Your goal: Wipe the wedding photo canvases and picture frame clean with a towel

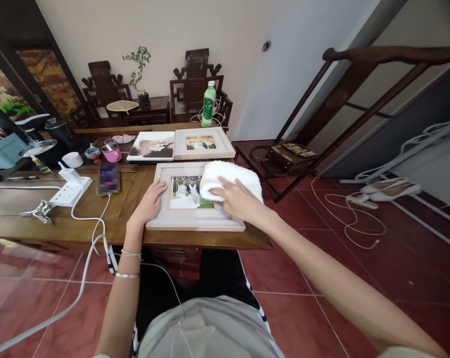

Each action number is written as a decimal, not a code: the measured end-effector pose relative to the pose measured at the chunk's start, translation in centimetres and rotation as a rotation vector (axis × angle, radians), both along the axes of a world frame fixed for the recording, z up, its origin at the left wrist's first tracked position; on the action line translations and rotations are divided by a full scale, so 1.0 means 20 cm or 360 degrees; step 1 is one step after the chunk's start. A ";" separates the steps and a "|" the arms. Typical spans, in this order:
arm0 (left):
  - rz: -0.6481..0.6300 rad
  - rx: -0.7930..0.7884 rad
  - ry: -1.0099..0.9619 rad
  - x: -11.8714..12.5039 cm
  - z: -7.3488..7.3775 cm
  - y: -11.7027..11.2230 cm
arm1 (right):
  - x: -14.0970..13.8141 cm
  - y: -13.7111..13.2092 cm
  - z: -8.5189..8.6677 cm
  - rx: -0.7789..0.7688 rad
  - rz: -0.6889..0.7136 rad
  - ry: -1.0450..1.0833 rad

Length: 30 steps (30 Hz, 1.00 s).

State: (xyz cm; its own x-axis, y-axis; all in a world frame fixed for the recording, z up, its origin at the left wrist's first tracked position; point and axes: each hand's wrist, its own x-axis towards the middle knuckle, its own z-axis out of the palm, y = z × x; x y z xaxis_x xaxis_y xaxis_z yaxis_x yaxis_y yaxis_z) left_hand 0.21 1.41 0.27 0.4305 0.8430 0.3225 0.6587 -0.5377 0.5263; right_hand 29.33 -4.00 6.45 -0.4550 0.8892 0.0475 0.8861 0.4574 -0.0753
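Note:
A white picture frame (pixel 195 223) lies flat near the table's front edge, with a photo of two people inside a wide mat. My left hand (pixel 149 201) grips its left side, fingers over the border. On the right part of the frame, my right hand (pixel 240 198) presses a folded white towel (pixel 230 173), its thumb and fingers closed on the cloth. The towel covers the frame's upper right corner and a bit of the photo. Just behind are a second framed picture (pixel 223 141) and a white-edged photo panel (pixel 156 149).
The wooden table (pixel 135 219) holds a phone (pixel 109 179), a power strip (pixel 70 191) with cables, a pink cup (pixel 112 151) and a green bottle (pixel 208 105). At right stands a dark wooden chair (pixel 344 84) with a brown bag (pixel 290 158). White cables trail over the red tiles.

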 end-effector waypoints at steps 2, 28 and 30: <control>-0.0003 0.0013 -0.0011 0.00 -0.01 0.00 | -0.04 0.15 -0.03 0.0110 -0.0051 0.0009; -0.0027 0.0062 -0.0002 -0.01 -0.02 0.01 | -0.10 0.02 -0.03 -0.0055 0.0248 0.0025; -0.0041 0.0060 -0.0010 -0.02 -0.03 0.01 | -0.10 0.16 -0.08 0.0106 0.0113 0.0019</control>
State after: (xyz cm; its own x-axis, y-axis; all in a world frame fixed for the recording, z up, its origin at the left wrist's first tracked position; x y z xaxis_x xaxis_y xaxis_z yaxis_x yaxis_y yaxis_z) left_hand -0.12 1.64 -0.25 0.4496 0.8188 0.3568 0.6410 -0.5740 0.5096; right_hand 27.40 -0.77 4.85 -0.5158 0.8495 0.1109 0.8505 0.5234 -0.0529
